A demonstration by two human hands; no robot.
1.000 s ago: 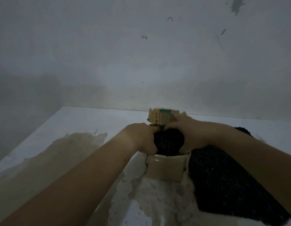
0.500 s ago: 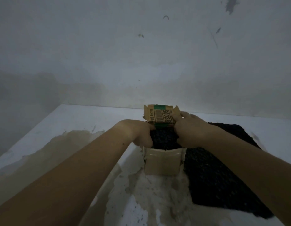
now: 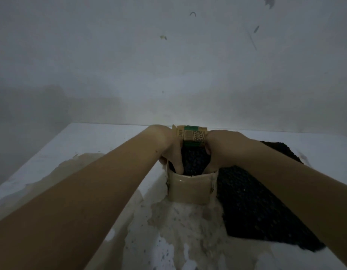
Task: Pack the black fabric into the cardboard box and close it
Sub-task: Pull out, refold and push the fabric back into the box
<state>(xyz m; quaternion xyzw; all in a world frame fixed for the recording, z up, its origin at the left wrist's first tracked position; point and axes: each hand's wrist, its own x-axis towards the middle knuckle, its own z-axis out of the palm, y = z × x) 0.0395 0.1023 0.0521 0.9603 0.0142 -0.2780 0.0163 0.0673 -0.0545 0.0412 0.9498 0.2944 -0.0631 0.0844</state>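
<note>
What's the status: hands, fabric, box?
Left hand, right hand both pressing black fabric into cardboard box. Most fabric lies outside, right of box. Flap upright, unclosed.
</note>
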